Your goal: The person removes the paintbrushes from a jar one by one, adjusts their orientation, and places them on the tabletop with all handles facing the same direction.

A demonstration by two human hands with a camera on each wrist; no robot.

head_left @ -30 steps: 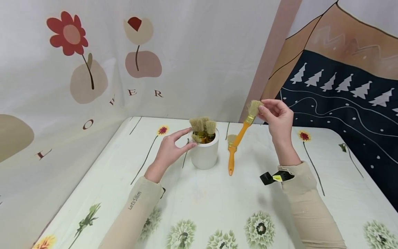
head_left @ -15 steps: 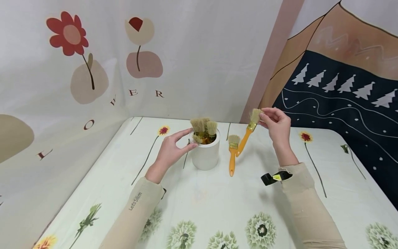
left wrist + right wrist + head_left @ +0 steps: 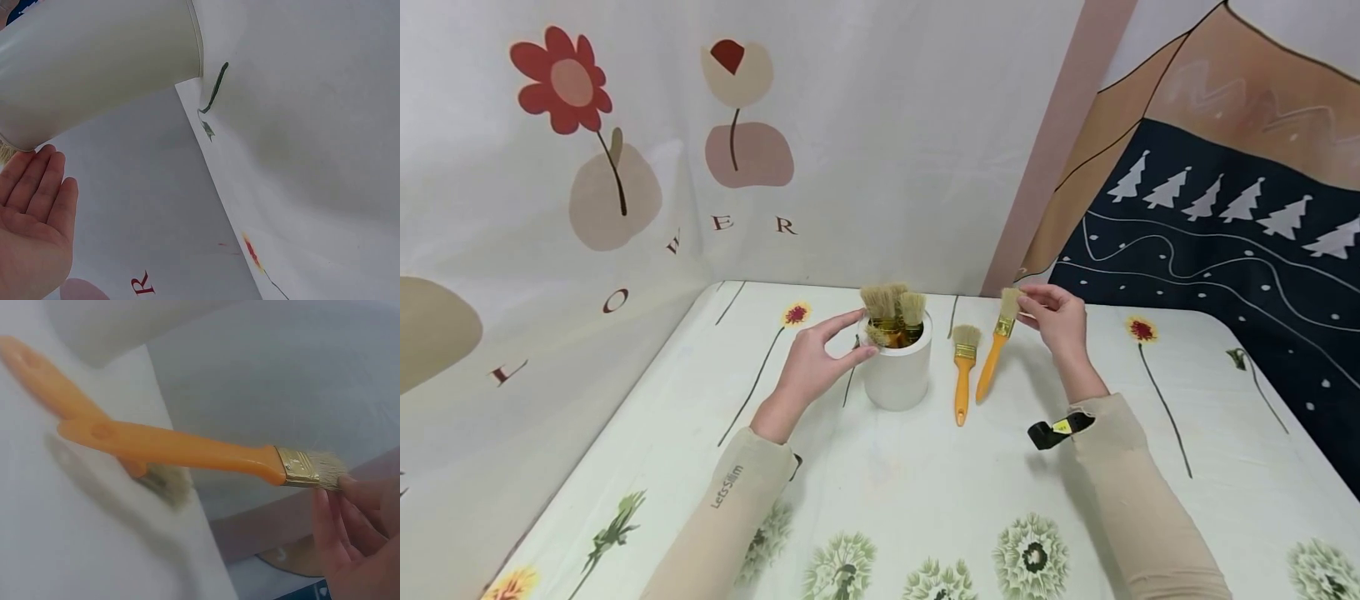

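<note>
My right hand (image 3: 1058, 323) pinches the pale bristles of an orange-handled paintbrush (image 3: 992, 367) between thumb and fingers, its handle slanting down to the left. In the right wrist view, this paintbrush (image 3: 181, 449) is above the table, with a shadow below it. A second orange paintbrush (image 3: 962, 392) lies on the table just left of it, bristles pointing away. My left hand (image 3: 813, 354) touches the rim of a white cylindrical cup (image 3: 897, 379), its thumb and fingers spread at the left side. Several paintbrushes (image 3: 891, 304) stand bristles-up in the cup, their handles mostly hidden inside.
A table with a white flower-print cloth (image 3: 895, 483) spreads under everything. A pale curtain (image 3: 887, 150) with flower prints hangs behind, and a dark cloth (image 3: 1217, 208) with tree prints at the right. A black strap (image 3: 1060, 428) sits on the right wrist.
My right hand has lowered the paintbrush toward the table and turned it steeper, moving its handle right of the lying paintbrush. The left hand stays at the cup.
</note>
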